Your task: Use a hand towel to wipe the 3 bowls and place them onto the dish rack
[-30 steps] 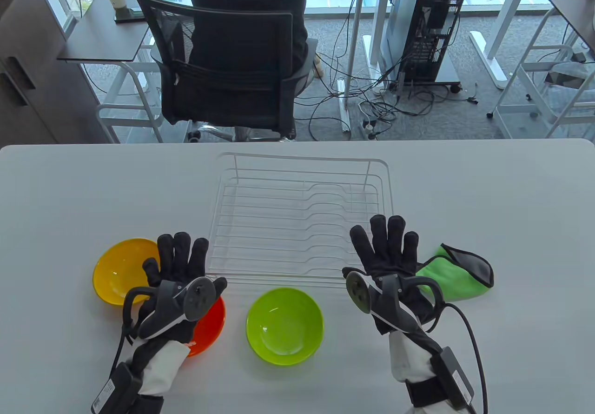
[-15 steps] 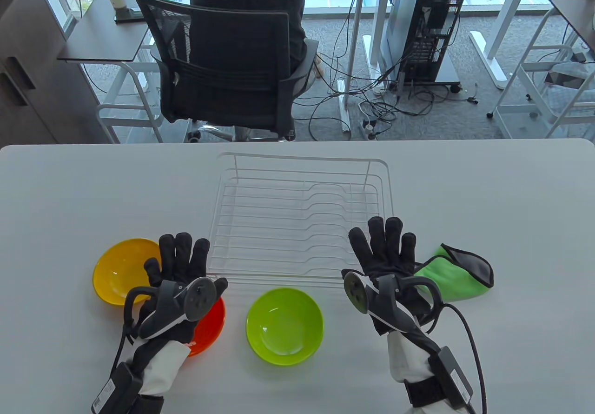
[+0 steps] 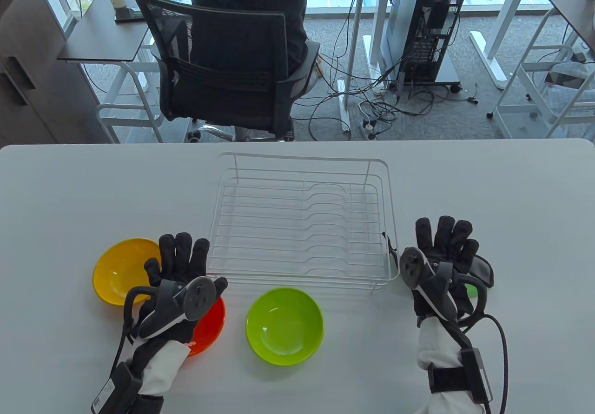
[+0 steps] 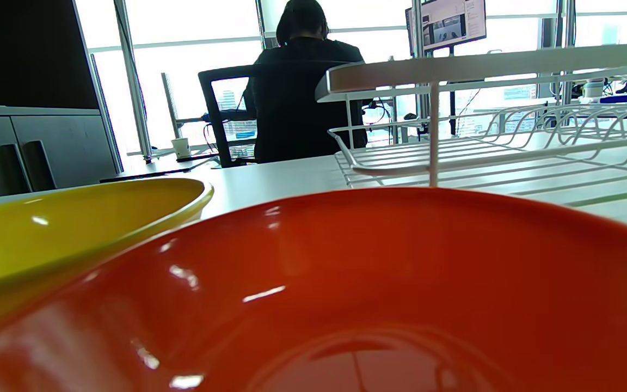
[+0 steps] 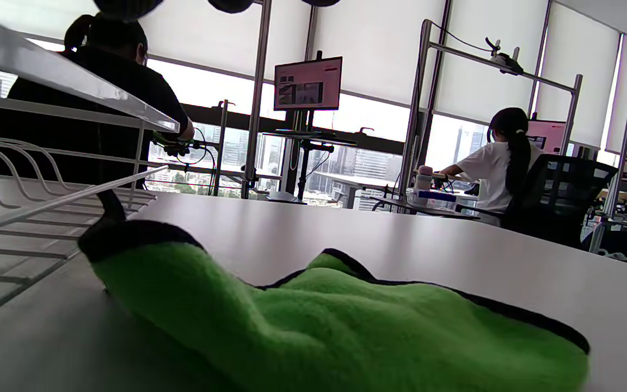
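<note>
Black sensor gloves on both hands, left hand (image 3: 179, 265) and right hand (image 3: 444, 251); grey-black trackers strapped on; white sleeves, black wrist boxes, looping black cables.

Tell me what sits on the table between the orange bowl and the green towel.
In the table view, the lime green bowl sits between the orange bowl and the green towel, with the dish rack's near edge just behind that line. The rest is bare table.

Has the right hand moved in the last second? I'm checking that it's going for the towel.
Yes. The right hand moved rightward, off the dish rack's right corner, and is now over the green towel.
</note>
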Available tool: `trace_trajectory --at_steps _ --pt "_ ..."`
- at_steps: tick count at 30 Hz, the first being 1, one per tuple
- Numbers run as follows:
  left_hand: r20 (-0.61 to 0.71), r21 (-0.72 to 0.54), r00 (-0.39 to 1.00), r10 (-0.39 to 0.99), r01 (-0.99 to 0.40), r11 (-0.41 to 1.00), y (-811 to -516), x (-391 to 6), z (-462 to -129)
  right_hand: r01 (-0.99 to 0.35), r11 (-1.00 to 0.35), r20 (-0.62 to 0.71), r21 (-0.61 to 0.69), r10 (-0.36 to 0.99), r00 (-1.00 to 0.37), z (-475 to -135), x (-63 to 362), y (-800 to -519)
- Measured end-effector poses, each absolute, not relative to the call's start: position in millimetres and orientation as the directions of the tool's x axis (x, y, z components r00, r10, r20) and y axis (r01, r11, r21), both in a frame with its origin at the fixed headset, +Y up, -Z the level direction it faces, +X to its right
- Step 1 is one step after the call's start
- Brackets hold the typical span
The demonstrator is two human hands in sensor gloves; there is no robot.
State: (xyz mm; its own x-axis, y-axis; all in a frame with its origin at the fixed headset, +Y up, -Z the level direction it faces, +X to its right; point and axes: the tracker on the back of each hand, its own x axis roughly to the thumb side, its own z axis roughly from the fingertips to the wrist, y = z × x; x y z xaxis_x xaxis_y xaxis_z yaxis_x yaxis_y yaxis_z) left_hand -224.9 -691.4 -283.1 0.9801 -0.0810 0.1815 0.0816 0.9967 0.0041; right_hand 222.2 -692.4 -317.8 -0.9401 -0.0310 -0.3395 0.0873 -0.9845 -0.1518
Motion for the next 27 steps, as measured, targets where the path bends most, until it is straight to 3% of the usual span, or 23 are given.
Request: trace_trajectory --at_steps 8,13,17,23,27 --pt "0.182 -0.011 0.980 -0.081 0.085 0.996 -692.4 -224.8 -283.1 0.002 -0.991 -0.480 0.132 -0.065 -0.875 -326.7 254.5 -739.5" --pt "0.177 -0.019 0.981 -0.080 0.084 0.996 -693.1 -225.5 -283.2 -0.120 -0.942 -0.520 0.313 -0.064 -0.852 -328.4 258.0 -760.9" --pt "0.176 -0.024 0.981 -0.081 0.086 0.996 -693.0 -225.5 -283.2 -0.287 -0.911 -0.568 0.296 0.073 -0.820 -329.6 258.2 -761.4" --pt "0.171 -0.022 0.983 -0.074 0.079 0.997 -692.4 -226.6 -283.9 -0.050 -0.958 -0.456 0.281 -0.088 -0.886 -335.0 236.5 -752.3" --pt "0.149 -0.016 0.988 -0.032 0.035 0.999 -687.7 -233.0 -285.2 -0.063 -0.962 -0.451 0.266 -0.066 -0.890 -337.2 227.0 -747.4"
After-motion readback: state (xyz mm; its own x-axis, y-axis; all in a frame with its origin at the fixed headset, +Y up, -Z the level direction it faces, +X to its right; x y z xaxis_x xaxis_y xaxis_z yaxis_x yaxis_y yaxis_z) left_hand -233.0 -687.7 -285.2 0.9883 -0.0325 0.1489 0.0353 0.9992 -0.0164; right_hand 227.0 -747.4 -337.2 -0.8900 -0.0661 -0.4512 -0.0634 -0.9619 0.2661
